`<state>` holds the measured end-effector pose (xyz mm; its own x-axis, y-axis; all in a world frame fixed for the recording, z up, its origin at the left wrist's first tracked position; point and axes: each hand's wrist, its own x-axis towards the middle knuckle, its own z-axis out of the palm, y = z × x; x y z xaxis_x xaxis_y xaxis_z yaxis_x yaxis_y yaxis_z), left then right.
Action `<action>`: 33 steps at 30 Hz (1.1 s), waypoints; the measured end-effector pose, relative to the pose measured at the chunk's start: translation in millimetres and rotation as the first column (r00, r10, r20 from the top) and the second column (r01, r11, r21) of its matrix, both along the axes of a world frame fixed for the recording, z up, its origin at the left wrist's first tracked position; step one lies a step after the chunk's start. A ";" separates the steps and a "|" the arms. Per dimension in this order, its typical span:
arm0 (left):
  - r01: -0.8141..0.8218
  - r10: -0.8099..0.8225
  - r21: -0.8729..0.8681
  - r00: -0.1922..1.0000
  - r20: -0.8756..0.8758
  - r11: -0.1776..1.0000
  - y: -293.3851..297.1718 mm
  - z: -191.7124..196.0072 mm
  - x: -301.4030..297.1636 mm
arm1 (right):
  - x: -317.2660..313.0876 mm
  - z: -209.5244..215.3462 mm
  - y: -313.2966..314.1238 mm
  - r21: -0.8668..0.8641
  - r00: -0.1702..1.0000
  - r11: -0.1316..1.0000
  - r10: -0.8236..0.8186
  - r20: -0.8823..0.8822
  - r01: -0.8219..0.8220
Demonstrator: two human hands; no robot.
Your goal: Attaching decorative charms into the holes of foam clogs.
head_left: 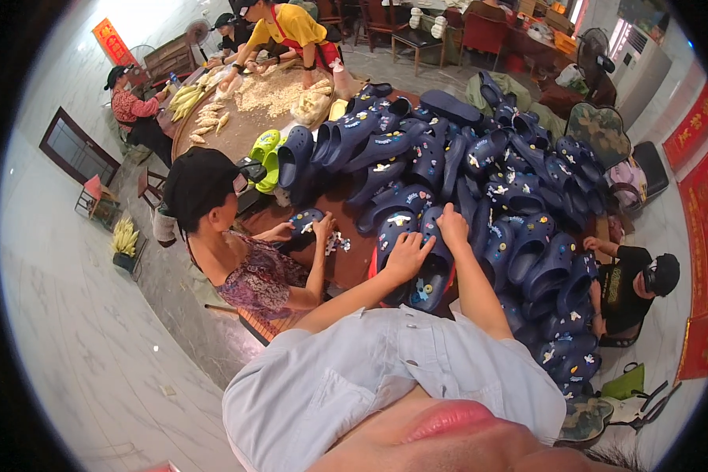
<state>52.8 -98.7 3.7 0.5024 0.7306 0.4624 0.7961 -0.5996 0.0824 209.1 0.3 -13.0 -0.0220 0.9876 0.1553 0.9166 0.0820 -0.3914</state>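
In front of me two navy clogs stand side by side, toes away from me: a left one point(393, 226) with a white charm and a right one point(430, 293) with small coloured charms. My left hand point(406, 257) is bent over the pair's inner side, gripping there, its thumb reaching toward the right clog. Curled at that clog's outer toe side is my right hand point(452, 226), its fingers pressed together; whatever they pinch is hidden. A bit of red shows beneath the pair.
A heap of navy clogs point(527, 189) covers the table ahead and right. On my left a person point(228, 252) handles another navy clog point(305, 222) near loose white charms point(338, 242). Lime clogs point(267, 157) stand beyond. Another person point(637, 279) sits at the right.
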 end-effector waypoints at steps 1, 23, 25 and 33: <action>0.007 -0.007 0.000 1.000 0.002 1.000 -1.2 0.1 -0.3 | 0.4 0.0 -2.2 0.000 1.000 1.000 -0.007 0.002 0.007; -0.012 0.012 0.026 1.000 -0.015 1.000 13.2 -0.7 -1.6 | -2.2 13.1 -8.8 -0.001 0.991 0.996 0.090 -0.098 -0.091; -0.004 0.005 0.022 1.000 -0.006 1.000 11.8 -0.1 -2.7 | -1.5 16.2 -5.6 -0.080 0.996 0.996 0.034 -0.084 -0.040; -0.005 0.007 0.039 0.999 -0.043 0.999 11.0 -0.2 -1.4 | -12.1 24.3 -4.2 -0.161 0.997 0.987 -0.029 -0.074 0.017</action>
